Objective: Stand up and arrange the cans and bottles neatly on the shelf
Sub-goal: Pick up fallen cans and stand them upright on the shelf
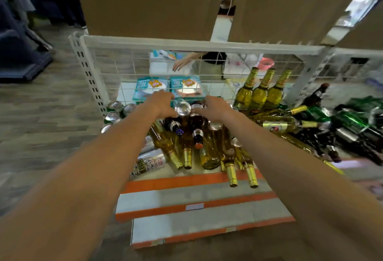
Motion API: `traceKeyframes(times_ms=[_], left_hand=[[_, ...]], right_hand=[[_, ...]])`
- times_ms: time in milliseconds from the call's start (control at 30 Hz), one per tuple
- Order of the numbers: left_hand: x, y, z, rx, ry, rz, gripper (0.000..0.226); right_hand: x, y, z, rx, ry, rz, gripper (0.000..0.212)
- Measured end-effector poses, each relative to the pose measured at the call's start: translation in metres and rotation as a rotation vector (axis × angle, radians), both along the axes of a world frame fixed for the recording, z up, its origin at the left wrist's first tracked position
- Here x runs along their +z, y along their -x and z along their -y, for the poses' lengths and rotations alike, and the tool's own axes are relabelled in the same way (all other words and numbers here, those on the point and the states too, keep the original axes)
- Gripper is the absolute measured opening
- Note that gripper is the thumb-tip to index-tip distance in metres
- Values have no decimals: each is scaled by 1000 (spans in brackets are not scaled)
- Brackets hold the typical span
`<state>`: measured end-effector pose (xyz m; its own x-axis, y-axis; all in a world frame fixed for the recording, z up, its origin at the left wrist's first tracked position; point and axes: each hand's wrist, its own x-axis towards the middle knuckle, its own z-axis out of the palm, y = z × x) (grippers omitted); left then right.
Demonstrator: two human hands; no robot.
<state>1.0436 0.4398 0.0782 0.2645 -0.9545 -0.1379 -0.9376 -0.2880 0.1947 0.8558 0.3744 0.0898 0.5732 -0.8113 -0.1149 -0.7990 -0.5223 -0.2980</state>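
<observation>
On the white shelf with an orange front edge (182,181) lies a heap of yellow bottles (209,153) and brown bottles (196,134) on their sides. Both my arms reach over the heap to the wire mesh at the back. My left hand (163,103) grips a silver-topped can (182,108). My right hand (216,108) curls round a dark can (196,106) right beside it. Several cans (116,108) stand upright at the back left, and three yellow bottles (259,93) stand at the back right. A patterned can (149,162) lies near the front left.
Green bottles (352,119) and dark bottles (317,138) lie tumbled on the shelf to the right. A white wire mesh (124,70) closes the back; behind it are teal packets (151,87) and another person's hand (180,65). Cardboard panels (151,1) hang above.
</observation>
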Motion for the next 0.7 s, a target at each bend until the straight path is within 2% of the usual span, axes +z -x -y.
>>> traceKeyframes(times_ms=[100,233,333,567,700], left_hand=[[7,39,10,-77,12,-26,77],[14,96,24,-169,-2,-30,81],[22,142,36,-234,1,-20,77],[32,269,53,-352,-31,-6,79],[41,342,60,-403,-96,22,78]], right_hand=[[4,41,-3,-67,1,14,44],[11,103,-7,-166,-7,24,50],[17,153,-6,-216,-8,28,43],[22,273,-2,-351,-46,25,53],[31,350,-9,-360,-64,-12,37]])
